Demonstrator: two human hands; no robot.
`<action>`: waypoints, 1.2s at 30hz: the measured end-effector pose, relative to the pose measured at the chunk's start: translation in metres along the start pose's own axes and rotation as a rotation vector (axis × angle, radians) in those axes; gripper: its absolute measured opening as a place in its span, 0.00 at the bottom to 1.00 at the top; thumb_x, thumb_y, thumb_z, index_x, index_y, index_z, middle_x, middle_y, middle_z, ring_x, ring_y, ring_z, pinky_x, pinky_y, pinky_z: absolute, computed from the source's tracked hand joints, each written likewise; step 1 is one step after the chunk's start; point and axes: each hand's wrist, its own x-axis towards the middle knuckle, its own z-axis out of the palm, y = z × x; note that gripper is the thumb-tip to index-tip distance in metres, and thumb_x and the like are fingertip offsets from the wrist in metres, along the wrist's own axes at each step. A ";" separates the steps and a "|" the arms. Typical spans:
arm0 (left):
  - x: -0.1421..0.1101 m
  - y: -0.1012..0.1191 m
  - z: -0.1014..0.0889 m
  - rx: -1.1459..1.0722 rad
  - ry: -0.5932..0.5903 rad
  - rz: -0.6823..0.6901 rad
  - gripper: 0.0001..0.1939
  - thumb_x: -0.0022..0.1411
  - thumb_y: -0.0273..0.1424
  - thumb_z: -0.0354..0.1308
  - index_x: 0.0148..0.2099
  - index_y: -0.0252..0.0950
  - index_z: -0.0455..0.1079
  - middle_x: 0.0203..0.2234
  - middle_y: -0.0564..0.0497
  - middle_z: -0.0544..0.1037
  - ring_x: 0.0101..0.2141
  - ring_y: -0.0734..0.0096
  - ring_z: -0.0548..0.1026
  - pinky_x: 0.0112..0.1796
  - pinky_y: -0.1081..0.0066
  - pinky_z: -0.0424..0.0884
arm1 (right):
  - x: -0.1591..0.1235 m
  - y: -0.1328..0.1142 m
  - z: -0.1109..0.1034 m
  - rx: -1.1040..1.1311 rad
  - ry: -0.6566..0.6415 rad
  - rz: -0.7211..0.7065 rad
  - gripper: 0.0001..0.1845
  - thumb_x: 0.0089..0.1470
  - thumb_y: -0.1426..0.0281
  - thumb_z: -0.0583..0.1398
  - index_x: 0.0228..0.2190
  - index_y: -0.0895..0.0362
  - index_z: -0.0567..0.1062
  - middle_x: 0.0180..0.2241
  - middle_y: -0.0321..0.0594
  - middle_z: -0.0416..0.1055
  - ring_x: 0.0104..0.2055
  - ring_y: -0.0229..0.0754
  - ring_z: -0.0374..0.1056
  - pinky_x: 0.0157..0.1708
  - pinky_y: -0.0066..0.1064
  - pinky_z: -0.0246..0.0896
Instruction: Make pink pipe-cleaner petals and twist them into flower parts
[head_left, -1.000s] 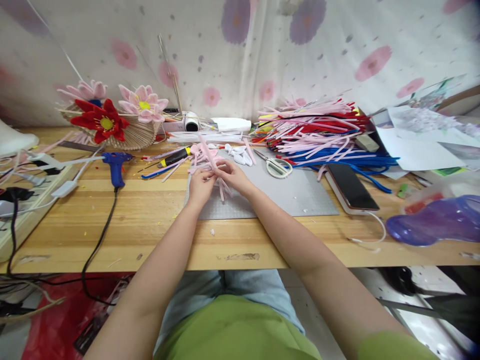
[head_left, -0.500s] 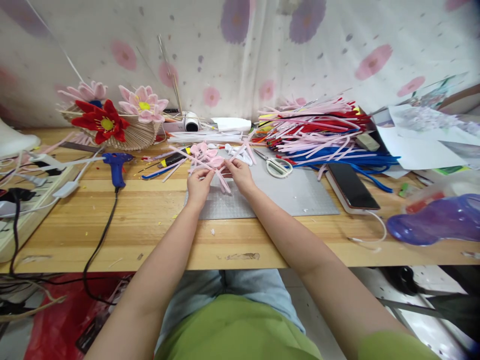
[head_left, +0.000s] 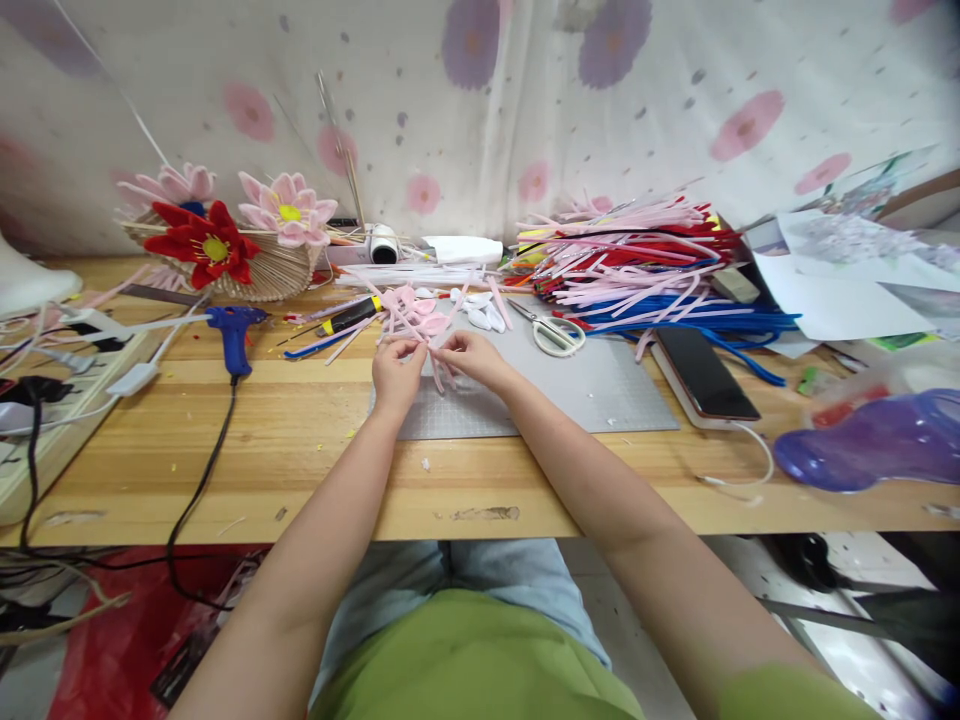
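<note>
My left hand (head_left: pixel 398 372) and my right hand (head_left: pixel 474 358) meet over the left part of a grey cutting mat (head_left: pixel 592 390). Between their fingertips are pale pink pipe cleaners (head_left: pixel 438 376), crossing each other, with ends sticking up and down. Both hands are closed in a pinch on them. Just behind lie pink looped petals (head_left: pixel 427 318) and white petals (head_left: pixel 484 312). Scissors (head_left: pixel 556 332) with pale handles rest on the mat right of my right hand. A black and yellow utility knife (head_left: pixel 351 316) lies beyond my left hand.
A blue glue gun (head_left: pixel 235 335) with a trailing cord stands at left, near a power strip (head_left: pixel 82 400). Finished fuzzy flowers (head_left: pixel 214 245) sit behind it. Bundled pipe cleaners (head_left: pixel 630 255), a phone (head_left: pixel 705 372) and a purple translucent object (head_left: pixel 870 440) occupy the right.
My right hand has moved slightly left and down, closer to my left hand. The pink pipe cleaners between them have shifted, their lower ends swinging left.
</note>
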 end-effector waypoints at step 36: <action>-0.005 -0.002 0.014 -0.557 -0.128 -0.370 0.10 0.49 0.35 0.61 0.29 0.33 0.70 0.22 0.54 0.73 0.24 0.78 0.70 0.30 0.76 0.65 | 0.002 0.006 0.003 -0.258 -0.157 -0.211 0.17 0.54 0.62 0.51 0.23 0.61 0.71 0.20 0.34 0.65 0.23 0.32 0.58 0.24 0.23 0.50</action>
